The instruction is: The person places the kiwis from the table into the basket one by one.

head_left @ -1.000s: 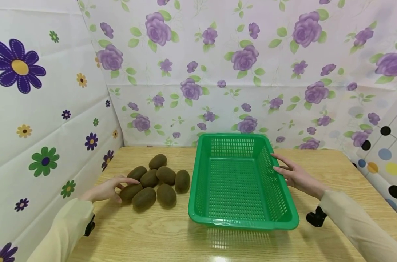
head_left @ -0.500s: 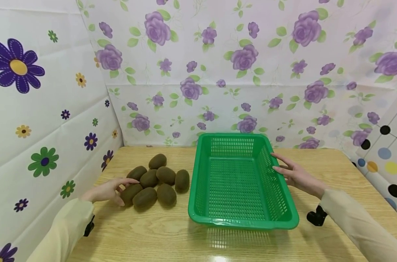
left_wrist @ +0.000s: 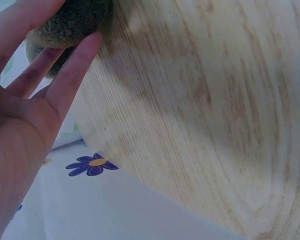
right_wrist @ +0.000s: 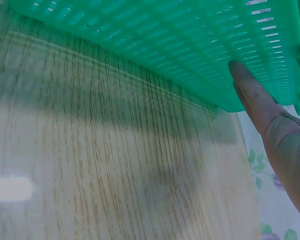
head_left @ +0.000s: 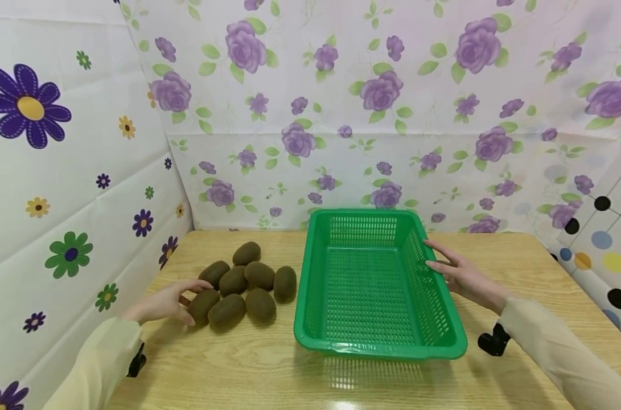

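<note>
Several brown kiwifruit lie in a loose group on the left of the wooden table (head_left: pixel 249 370). My left hand (head_left: pixel 164 302) holds the leftmost kiwifruit (head_left: pixel 202 307), fingers at its far side and thumb at its near left side. In the left wrist view, that fuzzy kiwifruit (left_wrist: pixel 72 22) sits between thumb and fingers of my left hand (left_wrist: pixel 30 110). An empty green plastic basket (head_left: pixel 369 296) stands right of the fruit. My right hand (head_left: pixel 466 279) grips its right rim. In the right wrist view, the right hand's fingers (right_wrist: pixel 255 92) lie against the basket's outer wall (right_wrist: pixel 165 45).
Other kiwifruit touch or lie close to the held one, including one right beside it (head_left: pixel 226 311) and another (head_left: pixel 284 283) near the basket's left side. A purple-flowered cloth wall (head_left: pixel 300 171) rises behind the table, and a patterned wall (head_left: pixel 110 188) borders the left.
My left hand has drawn back slightly to the left, and the leftmost kiwifruit has shifted a little with it. My right hand and the basket look unmoved.
</note>
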